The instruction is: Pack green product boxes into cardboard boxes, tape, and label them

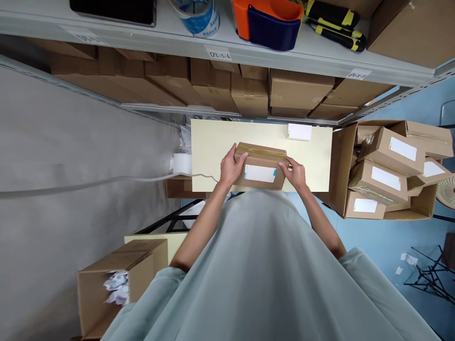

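Note:
A small brown cardboard box (261, 158) with a strip of clear tape along its top edge is at the near side of the pale table (213, 135). Its side towards me bears a white label (260, 174) with blue ends. My left hand (232, 166) grips the box's left end, thumb on the face and fingers behind. At the right end, my right hand (294, 173) holds the upper corner between thumb and fingers. Behind the box, a stack of white labels (299, 132) lies near the table's back edge.
A large carton (336, 166) full of labelled boxes stands right of the table. Above runs a shelf (170, 33) with a tape roll (199, 19), an orange-and-blue tape dispenser (272, 23) and box cutters (337, 33). A grey cable (142, 179) reaches in from the left. An open carton (117, 284) holds crumpled paper.

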A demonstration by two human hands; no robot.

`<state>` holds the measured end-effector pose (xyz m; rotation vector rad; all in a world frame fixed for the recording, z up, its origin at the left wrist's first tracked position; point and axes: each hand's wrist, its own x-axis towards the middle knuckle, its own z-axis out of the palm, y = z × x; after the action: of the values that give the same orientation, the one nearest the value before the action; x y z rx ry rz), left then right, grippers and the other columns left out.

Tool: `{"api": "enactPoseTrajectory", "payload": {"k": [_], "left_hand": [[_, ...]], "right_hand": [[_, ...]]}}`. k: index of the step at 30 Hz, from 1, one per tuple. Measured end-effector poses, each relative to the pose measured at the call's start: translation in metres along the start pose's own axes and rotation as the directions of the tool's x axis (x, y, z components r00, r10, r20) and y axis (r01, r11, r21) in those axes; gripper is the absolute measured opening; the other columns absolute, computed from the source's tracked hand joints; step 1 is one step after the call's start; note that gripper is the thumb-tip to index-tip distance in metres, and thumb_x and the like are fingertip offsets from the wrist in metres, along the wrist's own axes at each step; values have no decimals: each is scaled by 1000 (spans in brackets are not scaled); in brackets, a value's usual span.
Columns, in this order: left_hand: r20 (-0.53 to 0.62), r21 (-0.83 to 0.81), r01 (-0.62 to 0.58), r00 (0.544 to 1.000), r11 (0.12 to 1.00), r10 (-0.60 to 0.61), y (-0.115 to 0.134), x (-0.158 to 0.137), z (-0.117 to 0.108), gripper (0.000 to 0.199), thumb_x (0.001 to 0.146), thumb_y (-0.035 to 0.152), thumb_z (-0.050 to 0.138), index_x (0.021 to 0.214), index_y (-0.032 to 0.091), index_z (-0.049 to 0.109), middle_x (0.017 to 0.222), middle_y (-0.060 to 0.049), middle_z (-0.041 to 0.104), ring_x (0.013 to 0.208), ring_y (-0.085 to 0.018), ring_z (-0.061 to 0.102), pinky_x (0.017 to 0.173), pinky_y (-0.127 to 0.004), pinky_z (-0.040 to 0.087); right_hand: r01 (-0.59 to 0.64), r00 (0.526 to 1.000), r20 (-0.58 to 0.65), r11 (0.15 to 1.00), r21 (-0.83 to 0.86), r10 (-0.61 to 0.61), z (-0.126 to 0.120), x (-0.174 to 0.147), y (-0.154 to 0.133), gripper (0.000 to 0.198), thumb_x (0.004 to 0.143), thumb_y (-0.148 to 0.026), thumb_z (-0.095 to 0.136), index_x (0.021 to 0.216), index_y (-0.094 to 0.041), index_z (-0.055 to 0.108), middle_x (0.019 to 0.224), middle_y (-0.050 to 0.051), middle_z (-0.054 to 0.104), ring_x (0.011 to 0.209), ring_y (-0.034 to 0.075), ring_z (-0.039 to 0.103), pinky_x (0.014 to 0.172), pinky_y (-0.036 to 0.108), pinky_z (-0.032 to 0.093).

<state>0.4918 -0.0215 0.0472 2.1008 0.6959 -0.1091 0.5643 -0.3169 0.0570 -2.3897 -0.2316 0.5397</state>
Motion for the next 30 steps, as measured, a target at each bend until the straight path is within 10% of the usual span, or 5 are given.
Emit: {"api": "enactPoseTrajectory", "payload": {"k": [11, 22, 27, 30], "left_hand": [[-98, -14, 313, 945, 950, -313, -18, 33, 50, 69, 107, 65, 61, 155, 15, 62, 150, -27, 74, 151, -43, 65, 128, -62, 48], [-272, 154, 117, 960, 981, -71, -3, 28, 65, 71, 112, 47, 55, 172, 11, 42, 179, -31, 44, 175, -43, 32, 142, -68, 26], [7, 172, -266, 963, 949, 269, 53, 53, 102, 71, 111, 42, 59, 175, 17, 42, 185, -20, 40, 180, -35, 20, 146, -61, 21], [298, 126, -476, 855, 871, 424, 97, 83, 147, 66, 105, 31, 69, 166, 10, 55, 182, -23, 45, 177, -38, 28, 145, -57, 24]], "right_hand": [[-144, 988, 36, 980, -140, 150, 29, 51, -2, 53, 117, -59, 57, 149, -20, 74, 106, 11, 87, 104, 31, 84, 99, 40, 64], [-100, 989, 87, 978, -183, 118, 31, 48, 2, 56, 124, -54, 40, 166, -23, 59, 137, 15, 84, 121, 31, 82, 106, 41, 63], [-35, 999, 8, 966, -257, 38, -10, 72, 32, 54, 125, -41, 37, 166, -16, 61, 164, 18, 68, 146, 33, 72, 120, 46, 60], [-28, 999, -34, 946, -322, 18, -43, 101, 57, 47, 122, -32, 46, 161, -13, 65, 175, 17, 57, 160, 31, 59, 129, 47, 54]]}}
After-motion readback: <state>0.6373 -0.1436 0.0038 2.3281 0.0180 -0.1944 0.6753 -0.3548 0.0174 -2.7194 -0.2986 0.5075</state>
